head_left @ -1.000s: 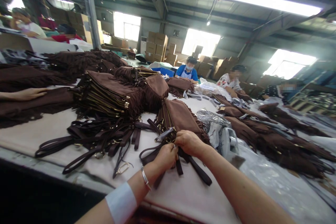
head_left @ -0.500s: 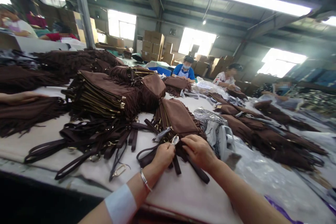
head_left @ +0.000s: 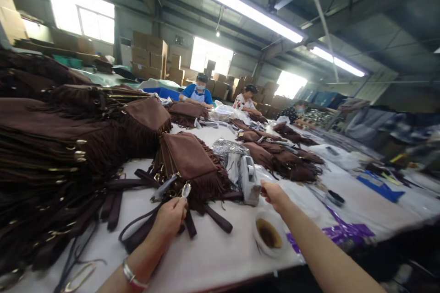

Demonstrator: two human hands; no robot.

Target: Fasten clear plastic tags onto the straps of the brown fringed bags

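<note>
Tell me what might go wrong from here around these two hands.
The bowl of brown stuff looks close to the right forearm; a careless sweep might tip it onto the white table cover.
The shiny oval piece in the left hand might snag on the fringe just beyond.
The loose straps near that hand could tangle.

Fringed bags beyond left hand: plain dark brown. Table covering under both hands: off-white. Tape dispenser beside right hand: pale grey. Plastic wrapper, right of right hand: purple. Tray, farther right: blue.
</note>
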